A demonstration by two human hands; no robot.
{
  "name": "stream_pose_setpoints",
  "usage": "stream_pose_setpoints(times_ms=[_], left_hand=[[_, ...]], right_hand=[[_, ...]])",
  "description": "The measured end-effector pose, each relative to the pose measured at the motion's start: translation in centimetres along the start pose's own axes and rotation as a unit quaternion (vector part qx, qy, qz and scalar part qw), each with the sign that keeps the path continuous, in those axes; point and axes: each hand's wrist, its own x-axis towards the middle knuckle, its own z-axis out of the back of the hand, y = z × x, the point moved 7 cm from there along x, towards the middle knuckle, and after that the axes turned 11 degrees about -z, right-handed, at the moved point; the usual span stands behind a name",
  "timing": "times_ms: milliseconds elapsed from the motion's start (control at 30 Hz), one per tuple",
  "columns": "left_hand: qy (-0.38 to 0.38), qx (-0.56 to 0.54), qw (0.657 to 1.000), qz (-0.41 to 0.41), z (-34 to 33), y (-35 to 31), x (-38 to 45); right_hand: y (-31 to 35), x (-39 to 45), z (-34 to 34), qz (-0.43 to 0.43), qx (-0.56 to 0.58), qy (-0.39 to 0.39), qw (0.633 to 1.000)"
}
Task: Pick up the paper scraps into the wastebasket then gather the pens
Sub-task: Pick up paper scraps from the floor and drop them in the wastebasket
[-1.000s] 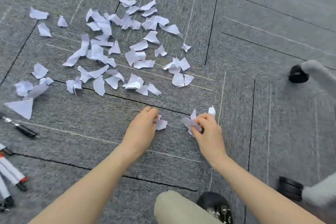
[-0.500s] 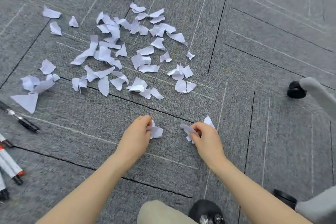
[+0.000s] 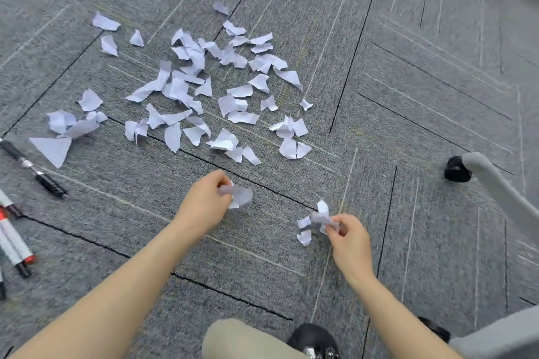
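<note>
Several torn white paper scraps [image 3: 204, 90] lie spread over the grey carpet ahead of me. My left hand [image 3: 204, 204] is shut on a scrap [image 3: 240, 195], held just above the floor. My right hand [image 3: 350, 239] pinches a small bunch of scraps [image 3: 320, 217], with loose pieces [image 3: 303, 230] hanging at its left. A black pen [image 3: 32, 167] lies at the left edge, and red-tipped white markers [image 3: 14, 245] lie below it. No wastebasket is in view.
A grey chair leg with a black caster [image 3: 458, 169] reaches in from the right, with another caster [image 3: 434, 329] at the lower right. My knee [image 3: 245, 341] and a black shoe [image 3: 313, 338] are at the bottom centre.
My right hand has drawn back toward me and to the right with its scraps. My left hand has lifted its scrap slightly. The view has tilted, so the scattered scraps sit lower in frame.
</note>
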Motion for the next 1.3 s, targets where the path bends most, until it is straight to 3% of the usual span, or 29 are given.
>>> stream_pose_setpoints(times_ms=[167, 300, 533, 667, 800, 1033, 1300], left_hand=[[-0.007, -0.018, 1.000, -0.016, 0.4, -0.9, 0.0], [0.002, -0.010, 1.000, -0.021, 0.3, -1.6, -0.3], [0.006, 0.005, 1.000, -0.002, 0.9, -2.2, -0.4], [-0.019, 0.008, 1.000, -0.009, 3.0, -2.8, 0.6], [-0.037, 0.023, 0.999, -0.006, 4.7, -2.0, 1.0], [0.001, 0.034, 0.999, 0.020, 2.2, 0.6, 0.0], [0.023, 0.034, 0.999, 0.009, 0.4, 0.7, -0.3]], right_hand=[[0.7, 0.2, 0.6, -0.036, 0.080, 0.002, 0.996], [0.6, 0.8, -1.1, -0.095, 0.117, 0.072, 0.986], [1.0, 1.2, -0.6, -0.070, 0.096, 0.017, 0.993], [1.9, -0.9, -0.3, -0.043, 0.105, 0.089, 0.989], [1.4, -2.7, -2.1, -0.018, -0.016, 0.185, 0.982], [1.0, -3.9, -3.1, 0.045, -0.074, 0.070, 0.994], [1.2, -4.2, -3.8, 0.119, -0.133, 0.055, 0.982]])
